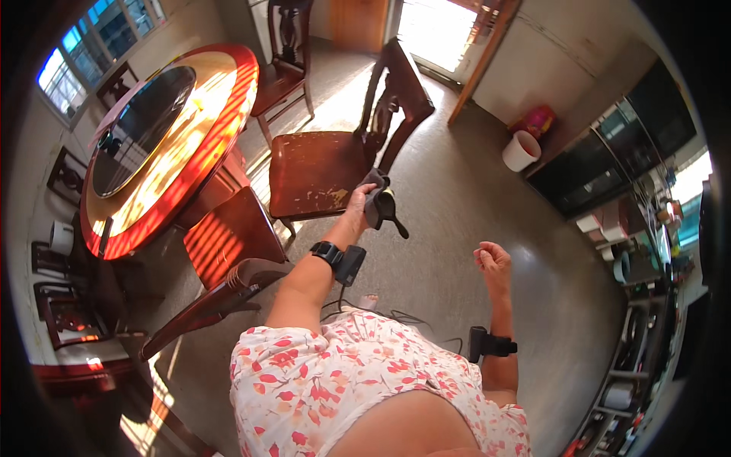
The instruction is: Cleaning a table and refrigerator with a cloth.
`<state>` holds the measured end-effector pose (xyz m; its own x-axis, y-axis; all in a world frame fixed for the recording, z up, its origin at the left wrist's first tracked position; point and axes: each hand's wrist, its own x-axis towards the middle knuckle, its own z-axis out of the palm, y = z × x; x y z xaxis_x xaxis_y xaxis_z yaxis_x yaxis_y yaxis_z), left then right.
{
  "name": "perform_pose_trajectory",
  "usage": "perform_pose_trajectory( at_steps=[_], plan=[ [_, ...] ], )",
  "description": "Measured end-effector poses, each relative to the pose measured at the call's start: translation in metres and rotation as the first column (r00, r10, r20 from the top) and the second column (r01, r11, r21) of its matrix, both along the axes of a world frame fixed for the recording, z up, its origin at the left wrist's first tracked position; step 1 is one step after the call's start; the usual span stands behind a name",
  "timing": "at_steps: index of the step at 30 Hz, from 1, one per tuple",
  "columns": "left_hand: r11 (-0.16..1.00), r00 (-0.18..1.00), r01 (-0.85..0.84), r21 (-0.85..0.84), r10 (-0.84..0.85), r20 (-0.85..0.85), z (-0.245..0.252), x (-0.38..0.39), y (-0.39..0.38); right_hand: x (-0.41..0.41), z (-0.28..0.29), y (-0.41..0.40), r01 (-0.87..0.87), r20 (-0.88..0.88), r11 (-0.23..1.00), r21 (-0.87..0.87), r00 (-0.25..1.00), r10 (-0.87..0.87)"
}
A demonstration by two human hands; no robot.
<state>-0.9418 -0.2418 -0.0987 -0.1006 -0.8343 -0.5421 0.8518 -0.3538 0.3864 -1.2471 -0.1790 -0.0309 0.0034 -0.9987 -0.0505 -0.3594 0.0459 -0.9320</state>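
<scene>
My left hand (360, 203) holds a dark grey item (380, 207), seemingly cloth or a glove, with a black strap-like end hanging down; its exact kind cannot be told. It is just in front of a worn wooden chair (311, 171), overlapping the right part of the seat in view. My right hand (494, 261) is held out over the floor with fingers curled, and nothing shows in it. Both forearms wear black straps with small dark boxes, and a dark cable runs near my waist.
A round table (228, 188) with a dark glass turntable stands at left. More wooden chairs (234, 237) surround it. A white bucket (521, 151) stands near the right wall, beside dark cabinets (588, 171). Shelves with kitchenware line the far right. A bright doorway lies ahead.
</scene>
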Motion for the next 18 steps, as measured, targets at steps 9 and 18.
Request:
perform_pose_trajectory(
  at_steps=[9,18],
  plan=[
    [0.996,0.999,0.015,0.085,-0.019,0.050,-0.016,0.009,-0.027,0.038,0.002,-0.152,-0.231,0.033,0.972,-0.040,0.972,0.233],
    [0.979,0.979,-0.185,0.089,0.177,0.097,-0.078,0.035,-0.050,0.123,0.029,-0.309,-0.339,0.204,0.938,-0.079,0.915,0.348]
  ],
)
